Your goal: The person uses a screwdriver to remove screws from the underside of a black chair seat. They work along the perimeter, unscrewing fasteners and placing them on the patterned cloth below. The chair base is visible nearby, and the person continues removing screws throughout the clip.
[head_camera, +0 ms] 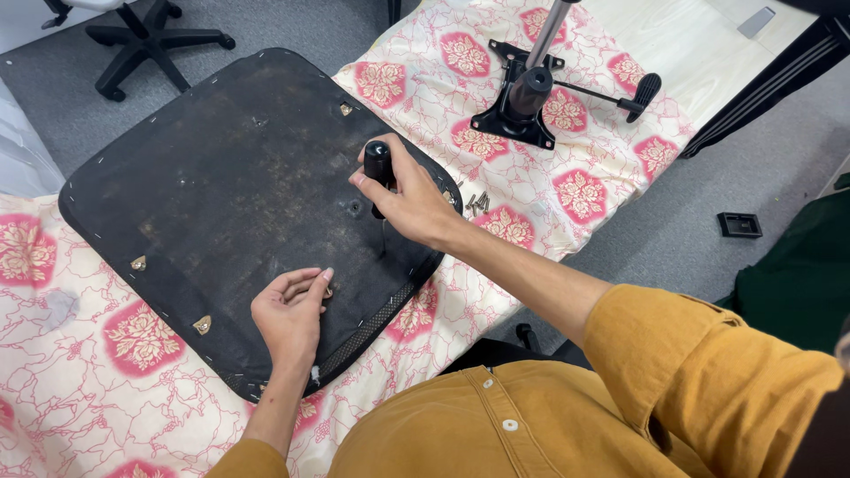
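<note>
At frame centre the right hand (409,199) grips a screwdriver (378,168) upright over the seat board (221,195), left hand (290,314) fingers pinching a fitting; a slipped tip could jab them.

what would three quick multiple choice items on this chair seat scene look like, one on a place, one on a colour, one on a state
1. Where does the chair mechanism with its lever lie?
A. on the floral cloth beyond the seat base
B. on the grey floor
C. on top of the seat base

2. What colour are the person's sleeves?
A. blue
B. mustard yellow
C. white

3. What is the right hand doing?
A. lying flat and open
B. gripping a black screwdriver handle
C. holding the lever

Answers:
1 A, it rests on the floral cloth past the seat base.
2 B, both sleeves are mustard yellow.
3 B, its fingers wrap the screwdriver handle upright over the base, while the left hand pinches at a fitting.
</note>
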